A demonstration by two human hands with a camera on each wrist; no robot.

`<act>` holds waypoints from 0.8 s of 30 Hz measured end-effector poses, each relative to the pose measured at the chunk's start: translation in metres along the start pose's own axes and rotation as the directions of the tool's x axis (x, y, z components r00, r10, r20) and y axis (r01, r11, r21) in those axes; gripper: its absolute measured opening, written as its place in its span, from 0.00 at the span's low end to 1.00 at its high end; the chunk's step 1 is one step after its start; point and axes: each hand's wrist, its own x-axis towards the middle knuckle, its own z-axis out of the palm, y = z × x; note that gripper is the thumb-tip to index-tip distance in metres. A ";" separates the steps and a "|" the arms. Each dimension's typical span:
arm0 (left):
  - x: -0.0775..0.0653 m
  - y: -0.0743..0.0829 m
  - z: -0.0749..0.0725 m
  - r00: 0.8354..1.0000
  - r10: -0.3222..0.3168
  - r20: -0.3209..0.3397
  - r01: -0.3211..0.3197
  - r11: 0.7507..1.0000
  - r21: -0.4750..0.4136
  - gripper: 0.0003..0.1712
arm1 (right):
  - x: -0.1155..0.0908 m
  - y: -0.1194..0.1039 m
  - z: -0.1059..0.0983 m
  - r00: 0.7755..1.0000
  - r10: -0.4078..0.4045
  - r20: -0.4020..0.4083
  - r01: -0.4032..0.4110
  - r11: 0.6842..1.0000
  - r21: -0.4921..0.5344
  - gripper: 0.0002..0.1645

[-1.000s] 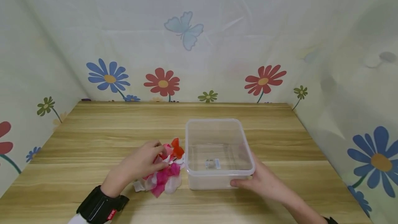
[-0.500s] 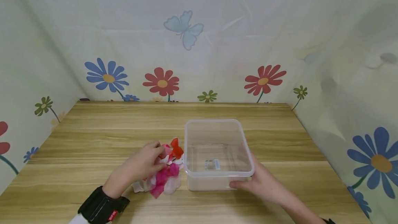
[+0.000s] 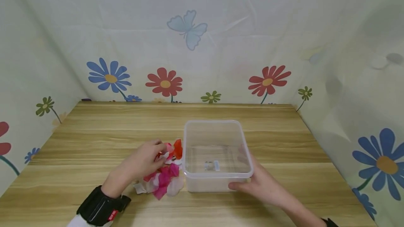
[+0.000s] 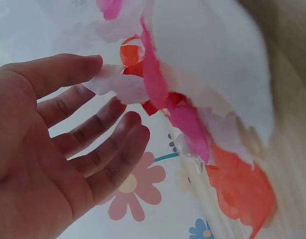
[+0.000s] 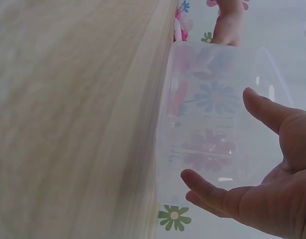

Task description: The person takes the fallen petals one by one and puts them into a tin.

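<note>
A loose pile of flower petals (image 3: 163,181) in pink, white, red and orange lies on the wooden table, left of a clear plastic box (image 3: 217,175). My left hand (image 3: 146,159) is over the pile and pinches a white petal (image 4: 120,87) between thumb and index finger; its other fingers are spread loosely. An orange petal (image 4: 242,186) and a magenta petal (image 4: 190,124) lie beyond the fingertips. My right hand (image 3: 260,181) rests against the box's right side near the front corner, thumb on the front wall, fingers extended along the side. The box has no lid on.
The wooden table (image 3: 132,125) is backed and flanked by a white cloth (image 3: 233,52) printed with flowers and a butterfly. A small label (image 3: 216,165) shows at the bottom of the box. A black band (image 3: 100,207) is round the left wrist.
The box has slid slightly left toward the petals, with my right hand moving along with it. My left hand has shifted a little back, and a white petal now shows at its fingertips.
</note>
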 end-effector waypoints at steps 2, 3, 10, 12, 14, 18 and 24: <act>0.001 0.000 -0.002 1.000 0.010 -0.014 -0.010 1.000 -0.005 0.09 | 0.001 0.000 0.001 1.000 -0.003 0.003 0.003 1.000 0.009 0.73; 0.001 0.000 -0.002 1.000 0.011 -0.020 -0.011 1.000 -0.009 0.08 | 0.002 -0.001 0.002 1.000 -0.006 0.006 0.006 1.000 0.017 0.73; 0.004 0.005 -0.008 0.997 -0.044 -0.069 0.039 0.997 -0.071 0.08 | 0.005 -0.002 0.003 1.000 -0.006 0.016 0.006 0.999 0.036 0.73; 0.005 0.007 -0.009 0.995 -0.056 -0.086 0.049 0.996 -0.080 0.08 | 0.005 -0.002 0.003 1.000 -0.006 0.020 0.005 0.999 0.042 0.74; 0.006 0.009 -0.011 0.994 -0.052 -0.101 0.043 0.995 -0.086 0.08 | 0.005 -0.002 0.003 1.000 -0.007 0.023 0.006 0.999 0.042 0.74; 0.008 0.012 -0.015 0.991 -0.018 -0.136 0.006 0.996 -0.089 0.10 | 0.005 -0.002 0.004 1.000 -0.010 0.025 0.009 0.999 0.033 0.74; 0.007 0.020 -0.020 0.983 0.005 -0.182 -0.030 0.991 -0.132 0.11 | 0.005 -0.002 0.002 1.000 -0.003 0.031 0.003 1.000 0.020 0.73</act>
